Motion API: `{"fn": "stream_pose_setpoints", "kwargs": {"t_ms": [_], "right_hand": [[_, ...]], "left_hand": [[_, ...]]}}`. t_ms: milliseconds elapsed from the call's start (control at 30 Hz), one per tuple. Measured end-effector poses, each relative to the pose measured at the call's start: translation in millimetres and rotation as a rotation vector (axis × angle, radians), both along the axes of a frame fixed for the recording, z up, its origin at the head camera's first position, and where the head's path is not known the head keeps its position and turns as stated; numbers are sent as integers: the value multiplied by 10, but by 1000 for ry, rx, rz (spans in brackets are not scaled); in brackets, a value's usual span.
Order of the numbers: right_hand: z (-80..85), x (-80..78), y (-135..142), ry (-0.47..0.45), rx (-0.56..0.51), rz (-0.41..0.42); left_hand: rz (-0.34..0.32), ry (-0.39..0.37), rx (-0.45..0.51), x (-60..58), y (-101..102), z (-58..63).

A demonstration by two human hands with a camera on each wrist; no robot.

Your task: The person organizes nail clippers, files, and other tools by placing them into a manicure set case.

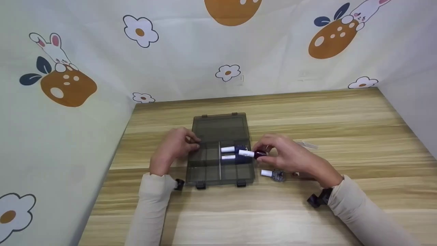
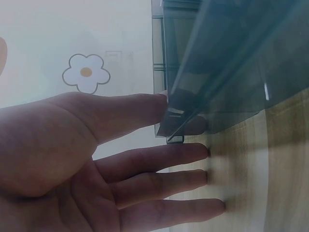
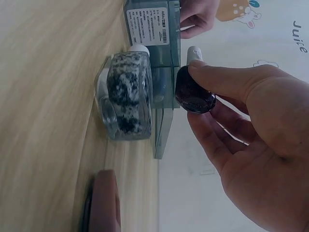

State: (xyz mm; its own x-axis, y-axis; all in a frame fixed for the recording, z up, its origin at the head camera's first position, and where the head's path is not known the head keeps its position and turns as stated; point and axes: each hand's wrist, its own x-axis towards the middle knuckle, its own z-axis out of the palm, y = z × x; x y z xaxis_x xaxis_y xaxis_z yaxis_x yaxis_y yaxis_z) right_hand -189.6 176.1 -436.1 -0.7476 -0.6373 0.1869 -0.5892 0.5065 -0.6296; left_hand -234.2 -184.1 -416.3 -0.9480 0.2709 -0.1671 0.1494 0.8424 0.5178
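An open translucent grey compartment case [image 1: 204,174] lies on the table, its lid folded back. My left hand [image 1: 175,145] pinches the case's left edge between thumb and index finger; the other fingers [image 2: 159,212] stretch out beside it. Between right thumb and fingertips, my right hand [image 1: 286,153] holds a dark red nail polish bottle [image 3: 193,94] by its glass body. Its white cap [image 1: 245,153] points left, over the case's right side. Two dark blue nail polish bottles with white caps [image 1: 228,157] lie in the right part of the case, partly behind the held bottle.
A speckled black-and-white nail polish bottle [image 3: 128,94] lies on the table right of the case. Near it is a pinkish-brown object [image 3: 105,203], cut off by the frame. A clear strip [image 1: 307,145] lies behind the right hand. Patterned cloth [image 1: 184,61] stands around the table.
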Motion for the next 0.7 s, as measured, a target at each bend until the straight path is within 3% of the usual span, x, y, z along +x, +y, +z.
{"fn": "stream_pose_setpoints", "kwargs": {"t_ms": [700], "right_hand": [[20, 20, -197, 56, -22, 31]], "left_hand": [[-6, 2, 5, -4, -3, 0]]}}
